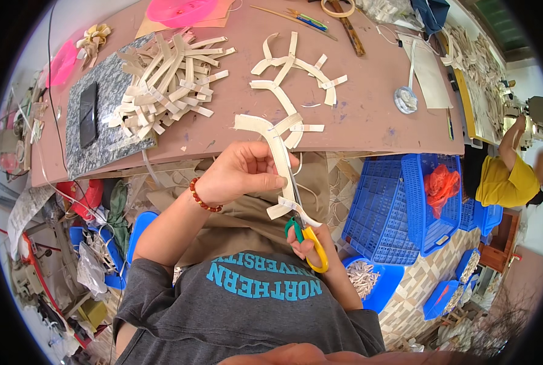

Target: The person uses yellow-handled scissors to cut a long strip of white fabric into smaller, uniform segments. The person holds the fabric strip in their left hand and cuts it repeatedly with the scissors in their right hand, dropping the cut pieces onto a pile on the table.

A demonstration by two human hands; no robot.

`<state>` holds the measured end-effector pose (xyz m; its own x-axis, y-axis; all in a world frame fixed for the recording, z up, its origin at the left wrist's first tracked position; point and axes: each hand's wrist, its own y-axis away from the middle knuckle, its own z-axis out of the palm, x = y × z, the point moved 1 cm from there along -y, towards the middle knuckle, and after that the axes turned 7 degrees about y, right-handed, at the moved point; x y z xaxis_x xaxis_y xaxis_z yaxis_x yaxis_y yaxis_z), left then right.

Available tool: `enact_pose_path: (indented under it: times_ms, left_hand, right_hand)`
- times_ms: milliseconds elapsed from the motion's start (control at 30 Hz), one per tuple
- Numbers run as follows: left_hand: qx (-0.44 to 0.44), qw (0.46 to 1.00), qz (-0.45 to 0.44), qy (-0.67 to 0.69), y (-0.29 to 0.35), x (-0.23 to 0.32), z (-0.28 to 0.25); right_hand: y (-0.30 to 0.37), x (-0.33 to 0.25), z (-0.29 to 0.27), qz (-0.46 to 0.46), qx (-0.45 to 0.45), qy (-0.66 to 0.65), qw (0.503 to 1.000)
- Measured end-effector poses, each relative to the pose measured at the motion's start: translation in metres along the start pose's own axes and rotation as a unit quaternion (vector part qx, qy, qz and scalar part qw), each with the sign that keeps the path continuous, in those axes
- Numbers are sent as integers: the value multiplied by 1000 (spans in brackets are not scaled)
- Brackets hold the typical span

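Observation:
My left hand [238, 174] pinches a cream fabric strip [278, 152] between thumb and fingers, just off the table's near edge. The strip belongs to a branching chain of joined pieces, whose far part [311, 66] curves over the tabletop. In my right hand [324, 236] is a pair of scissors [317, 258] with one green and one yellow handle. Their blades point up along the held strip, beside its lower end where a short cross piece sits. Whether the blades touch the fabric I cannot tell.
A heap of similar strips [168, 82] covers part of a grey stone slab [110, 76] beside a phone [88, 114]. Pens [308, 21] and a small clear dish [405, 100] lie farther off. Blue crates [381, 210] stand right; a person in yellow [505, 179] works beyond.

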<state>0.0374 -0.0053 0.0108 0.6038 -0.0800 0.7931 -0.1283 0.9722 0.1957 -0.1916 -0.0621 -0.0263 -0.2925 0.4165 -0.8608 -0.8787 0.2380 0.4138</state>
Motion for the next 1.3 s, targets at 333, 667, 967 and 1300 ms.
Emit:
enact_pose_path:
  times_ms: [333, 667, 967, 1300]
  left_hand:
    - [50, 997, 54, 35, -1, -2, -6]
    - [47, 997, 41, 36, 1, -7, -1]
    - [26, 1000, 9, 5, 0, -6, 1]
    - [37, 999, 11, 23, -1, -14, -3]
  right_hand:
    - [-4, -1, 2, -34, 16, 76, 996]
    - [-4, 0, 5, -56, 6, 44, 997]
    - [-5, -1, 11, -37, 13, -2, 999]
    - [0, -2, 1, 10, 27, 39, 999]
